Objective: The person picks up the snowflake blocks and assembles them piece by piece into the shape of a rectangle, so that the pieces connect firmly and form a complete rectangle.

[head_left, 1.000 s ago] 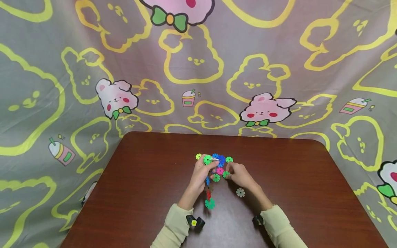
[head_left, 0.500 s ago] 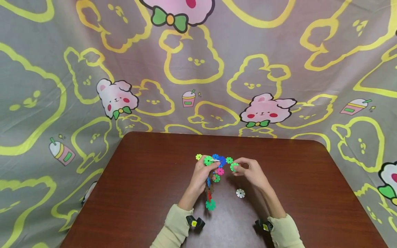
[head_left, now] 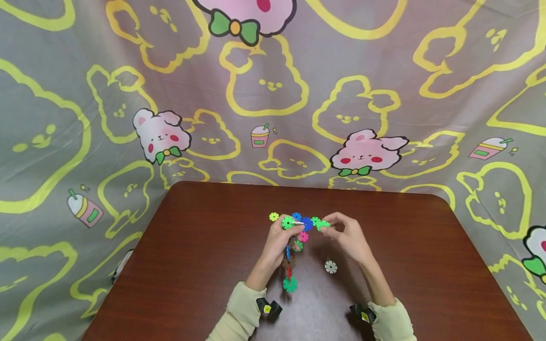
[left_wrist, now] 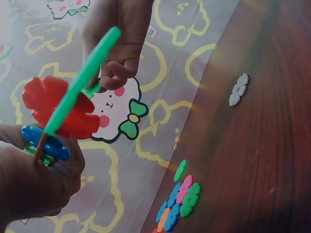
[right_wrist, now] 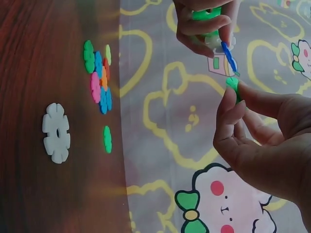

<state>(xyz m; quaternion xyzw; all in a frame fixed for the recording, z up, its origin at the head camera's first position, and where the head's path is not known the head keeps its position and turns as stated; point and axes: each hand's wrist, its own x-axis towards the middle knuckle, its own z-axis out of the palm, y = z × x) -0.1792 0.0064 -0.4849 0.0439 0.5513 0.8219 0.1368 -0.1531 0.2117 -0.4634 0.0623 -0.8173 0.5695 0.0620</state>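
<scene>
My left hand (head_left: 274, 245) grips a joined string of notched plastic snowflake discs above the table. At its upper end are a green disc (head_left: 287, 222), a white one seen edge-on and a dark blue disc (head_left: 307, 224). Below the palm hang a blue, a brown (head_left: 289, 262), a red (left_wrist: 73, 121) and a green disc (head_left: 290, 284). Between thumb and fingers my right hand (head_left: 351, 240) pinches another green disc (right_wrist: 233, 86). That disc is close to the edge of the dark blue disc (right_wrist: 228, 57); whether they touch I cannot tell.
On the brown table (head_left: 204, 246) lies a loose white disc (head_left: 331, 267), nearer me. Farther back is a loose group with a pink disc (right_wrist: 95, 87), an orange, a yellow (head_left: 274, 217) and several others. A separate green disc (right_wrist: 107, 139) lies beside it. Patterned cloth (head_left: 298, 118) hangs behind.
My right hand has lifted a green disc off the table beside the pink one and brought it up towards the dark blue disc. The left hand has hardly moved.
</scene>
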